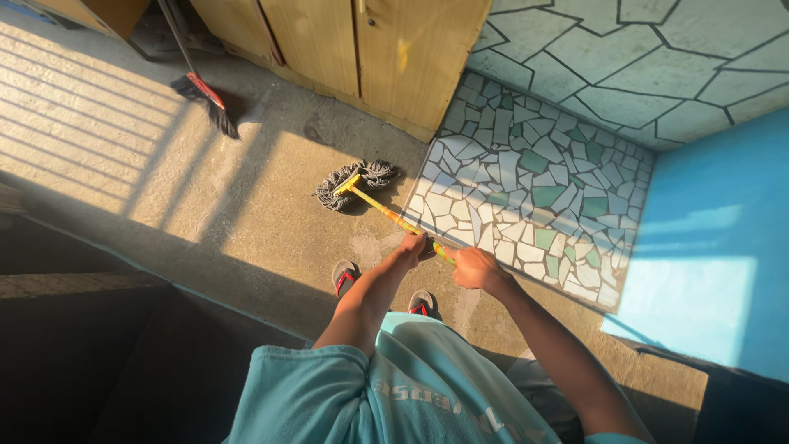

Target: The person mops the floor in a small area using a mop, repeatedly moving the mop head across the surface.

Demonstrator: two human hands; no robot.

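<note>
Where the bare concrete floor (246, 205) meets a patch of broken-tile mosaic (534, 189), a mop (386, 212) lies slanted, its grey string head (355, 181) spread on the concrete just left of the mosaic's edge and in front of a wooden cabinet (386, 49). The yellow handle runs from the head down and right to the person's 2 hands. The left hand (412, 247) is closed around the handle farther down toward the head; the right hand (475, 267) is closed around it just behind, the 2 fists near each other with a short stretch of handle showing between them. Below the hands, 2 feet in sandals (345, 275) with red straps stand on the concrete, partly hidden by the arms and a teal shirt (411, 395).

Low sunlight falls across the floor in bars near the top left, and a deep shadow covers the bottom left. A broom (205, 94) with a red band and dark bristles leans at the cabinet's left end. Beyond the mosaic, a wall (625, 57) of pale green irregular stone shapes rises, and a bright blue wall (723, 247) closes the right side.
</note>
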